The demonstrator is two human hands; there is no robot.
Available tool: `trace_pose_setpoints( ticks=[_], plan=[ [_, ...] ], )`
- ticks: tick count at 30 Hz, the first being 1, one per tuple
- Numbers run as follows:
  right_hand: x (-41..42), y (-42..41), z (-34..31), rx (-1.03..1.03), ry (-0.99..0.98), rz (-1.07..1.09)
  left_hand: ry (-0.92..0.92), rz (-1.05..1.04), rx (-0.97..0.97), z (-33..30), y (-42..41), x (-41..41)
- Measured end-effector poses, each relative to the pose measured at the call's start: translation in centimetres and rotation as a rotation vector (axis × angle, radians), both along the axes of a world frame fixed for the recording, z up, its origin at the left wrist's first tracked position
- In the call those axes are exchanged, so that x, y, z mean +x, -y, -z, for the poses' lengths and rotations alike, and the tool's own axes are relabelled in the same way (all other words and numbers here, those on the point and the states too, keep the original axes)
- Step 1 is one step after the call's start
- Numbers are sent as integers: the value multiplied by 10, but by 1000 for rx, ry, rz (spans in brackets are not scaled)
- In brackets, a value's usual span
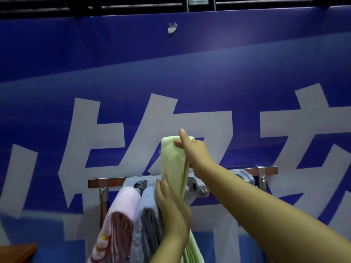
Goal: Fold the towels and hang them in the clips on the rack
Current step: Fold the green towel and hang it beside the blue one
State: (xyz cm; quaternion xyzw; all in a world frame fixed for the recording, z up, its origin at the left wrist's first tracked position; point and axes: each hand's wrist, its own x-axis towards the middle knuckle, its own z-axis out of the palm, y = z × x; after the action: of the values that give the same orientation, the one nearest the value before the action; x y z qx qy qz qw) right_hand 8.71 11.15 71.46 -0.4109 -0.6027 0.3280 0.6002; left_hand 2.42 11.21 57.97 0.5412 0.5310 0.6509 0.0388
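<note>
- Green towel (173, 164): soft terry, folded into a long narrow strip, held upright in front of the rack (201, 182), its top end above the rail, its tail hanging down past the bottom edge.
- Right hand (193, 151) grips the strip near its top, thumb on the front face, fingers wrapped behind; forefinger sticks up past the folded edge.
- Left hand (171, 204) is lower, fingers fairly straight, pressing against the left side of the strip at clip height. Can't tell whether the thumb curls round it.
- Both forearms bare, reaching up from the lower right.
- Grey towel (147, 221): ribbed folds, hangs from the rack just left of the left hand, touching it.
- Pink towel (121, 215): fluffy, layered folds with a yellow-and-white print near the bottom, hangs at the far left, against the grey one.
- Rack: grey moulded plastic body with round clip sockets, mounted on a brown wood-tone rail (95, 183) with shiny metal brackets.
- Backdrop: smooth blue banner (209, 63) with large white characters; scrap of clear tape (172, 28) up top.
- Brown counter (17, 253) corner at bottom left.
</note>
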Motion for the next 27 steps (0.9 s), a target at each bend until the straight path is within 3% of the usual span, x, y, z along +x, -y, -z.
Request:
trace_pose_setpoints(
  ticks=[3,8,14,20,27],
  plan=[
    [16,-9,5,-38,-85,3,-120,-34,-29,-1,-14,-16],
    [41,-19,32,-111,-213,51,-388,142,-187,-5,-20,-40],
    [71,-16,76,-159,-361,106,-508,266,-247,-8,-13,-54],
    [76,14,119,-13,-520,134,-580,240,-183,-30,-2,-48],
    [68,42,171,-158,-871,51,-776,124,-134,-24,-2,-47]
  ],
)
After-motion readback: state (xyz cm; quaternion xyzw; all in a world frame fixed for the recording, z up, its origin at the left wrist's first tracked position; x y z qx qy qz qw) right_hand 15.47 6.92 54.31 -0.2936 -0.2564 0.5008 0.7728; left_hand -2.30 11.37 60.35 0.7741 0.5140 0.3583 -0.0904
